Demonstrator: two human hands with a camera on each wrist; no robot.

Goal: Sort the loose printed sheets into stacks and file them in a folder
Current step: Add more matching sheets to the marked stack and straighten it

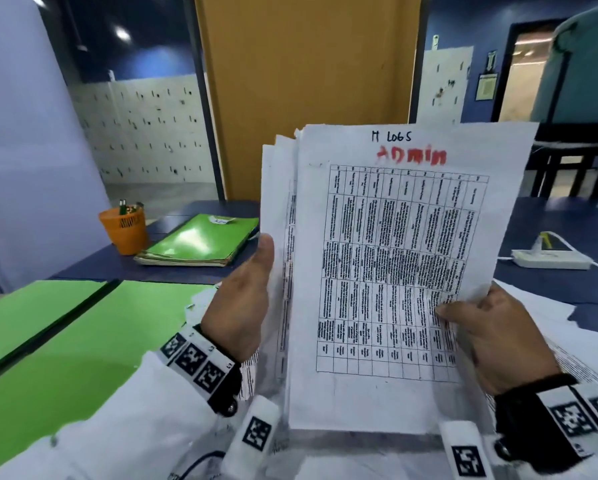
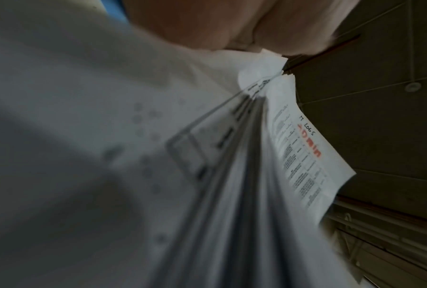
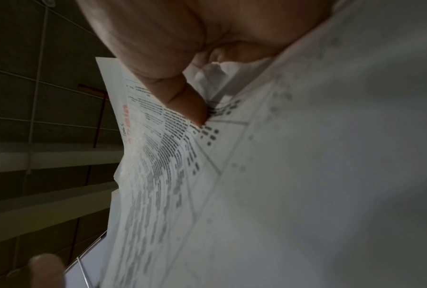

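Note:
I hold a stack of printed sheets point(image 1: 387, 271) upright in front of me. The top sheet carries a dense table, "IT LOGS" in black and "ADMIN" in red. My left hand point(image 1: 245, 292) grips the stack's left edge, thumb on the front. My right hand point(image 1: 491, 327) pinches the top sheet's right edge, thumb point(image 3: 190, 105) pressed on the print. The left wrist view shows the sheets' edges point(image 2: 247, 175) fanned apart. An open green folder point(image 1: 65, 341) lies flat on the table at my left. More loose sheets point(image 1: 567, 334) lie under my right hand.
A closed green folder point(image 1: 200, 240) lies on a pile of files at the back left, beside an orange pen cup point(image 1: 124, 230). A white power strip point(image 1: 550, 259) sits at the right on the blue table point(image 1: 550, 220). A wooden door stands behind.

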